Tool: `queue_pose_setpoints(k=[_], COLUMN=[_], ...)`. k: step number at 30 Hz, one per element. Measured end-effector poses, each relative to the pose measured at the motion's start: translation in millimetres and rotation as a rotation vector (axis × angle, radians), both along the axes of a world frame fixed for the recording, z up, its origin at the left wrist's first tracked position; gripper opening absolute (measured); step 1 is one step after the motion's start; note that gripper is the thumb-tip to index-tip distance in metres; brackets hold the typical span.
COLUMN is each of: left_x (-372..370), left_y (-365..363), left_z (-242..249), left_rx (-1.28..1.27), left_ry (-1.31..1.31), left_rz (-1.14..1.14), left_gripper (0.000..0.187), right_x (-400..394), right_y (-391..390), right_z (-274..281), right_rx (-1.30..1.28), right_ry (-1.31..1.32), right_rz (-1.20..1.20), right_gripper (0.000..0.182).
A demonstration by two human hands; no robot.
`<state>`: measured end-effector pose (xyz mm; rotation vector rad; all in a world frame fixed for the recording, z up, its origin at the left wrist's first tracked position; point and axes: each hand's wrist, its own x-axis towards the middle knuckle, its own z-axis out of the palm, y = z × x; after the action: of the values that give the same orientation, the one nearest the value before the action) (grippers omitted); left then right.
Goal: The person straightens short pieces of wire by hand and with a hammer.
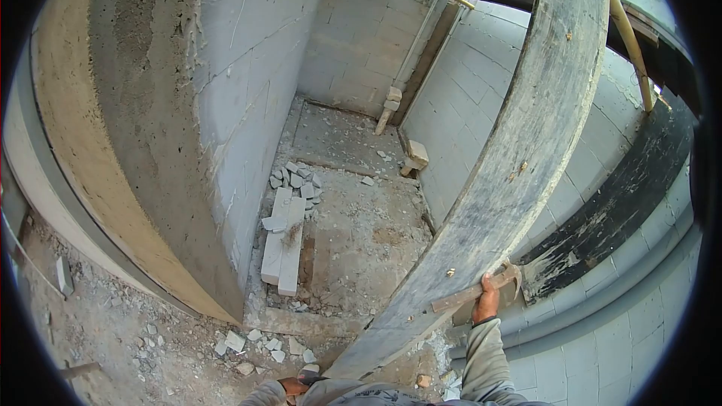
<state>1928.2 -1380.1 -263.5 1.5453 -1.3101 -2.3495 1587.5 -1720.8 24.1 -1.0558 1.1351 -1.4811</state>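
My right hand [487, 299] is closed round the wooden handle of a hammer [470, 297], whose curved metal head points right. The hammer lies across the right edge of a long grey plank [519, 135] that runs from the top right down to the bottom centre. Low in the view, my left hand [293, 386] is closed beside the plank's lower end, close to my body. What it holds, if anything, is too hidden to name.
White blocks [282, 244] and broken pieces lie on the dusty floor [353, 240] beyond the plank. A concrete column edge [150, 128] stands at the left. A black board [617, 210] and grey pipes [602, 293] are at the right. Rubble [256, 342] lies near the bottom.
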Motion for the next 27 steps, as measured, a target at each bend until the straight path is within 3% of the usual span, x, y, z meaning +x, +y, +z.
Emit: queue_pose_setpoints(k=[2, 3, 4, 5, 6, 7, 9, 10, 12, 13, 15, 16, 24, 25, 27], left_x=[0.3, -35.3, -49.2, -63.4, -54.0, -54.2, -54.0, -54.9, -58.0, -61.4, -68.0, -88.2, -99.2, -143.2, -127.9], left_y=[-6.1, 27.7, 43.7, 6.9, 1.9, 2.2, 1.1, 1.7, 1.6, -1.3, -3.0, 0.6, -20.9, -61.0, -80.3], left_z=[51.4, -89.6, -183.3, -213.4, -161.2, -128.1, -94.7, -80.9, -60.4, -57.0, -55.2, -163.5, -136.9, -115.0, -98.8], left_rx=[0.08, 0.084, -0.125, -0.333, 0.089, 0.095, 0.047, 0.041, -0.401, -0.406, -0.789, -0.887, -1.006, -1.035, -1.098], left_ry=[-0.07, -0.071, -0.02, 0.032, -0.035, -0.035, -0.039, -0.04, -0.146, -0.146, -0.25, -0.178, -0.201, -0.209, -0.224], left_rz=[-0.035, -0.041, 0.0, 0.039, 0.12, 0.111, 0.489, 0.48, 0.545, 0.538, 0.313, 0.409, 0.501, 0.514, 0.54], left_gripper=[0.058, 0.058, 0.056, 0.054, 0.045, 0.045, 0.039, 0.039, 0.037, 0.037, 0.037, 0.034, 0.034, 0.034, 0.034], right_x=[4.9, 6.9, 5.9, 3.8, 2.4, 3.2, 5.1, 5.1, 5.2, 4.5, 4.2, 6.5, 7.8, 9.6, 11.1], right_y=[3.3, 4.5, 2.7, -1.0, -1.8, 0.1, 3.0, 3.5, 4.7, 4.4, 3.5, 4.5, 5.0, 6.1, 9.5], right_z=[3.6, 5.6, 3.7, -0.8, -3.5, -1.8, 3.6, 4.3, 6.0, 5.7, 3.0, 3.8, 4.1, 6.4, 11.1], right_rx=[0.006, 0.009, 0.015, 0.01, 0.005, 0.012, 0.07, 0.065, 0.058, 0.054, 0.038, 0.037, -0.045, -0.058, -0.046], right_ry=[-0.001, 0.001, 0.001, 0.023, 0.045, 0.045, 0.068, 0.066, 0.081, 0.078, 0.137, 0.136, 0.285, 0.274, 0.466], right_rz=[-0.004, -0.005, -0.013, -0.032, -0.052, -0.061, -0.052, -0.061, -0.014, -0.02, -0.043, -0.045, -0.085, -0.085, -0.133], right_gripper=[0.044, 0.044, 0.044, 0.045, 0.045, 0.045, 0.045, 0.045, 0.046, 0.046, 0.045, 0.045, 0.047, 0.047, 0.05])
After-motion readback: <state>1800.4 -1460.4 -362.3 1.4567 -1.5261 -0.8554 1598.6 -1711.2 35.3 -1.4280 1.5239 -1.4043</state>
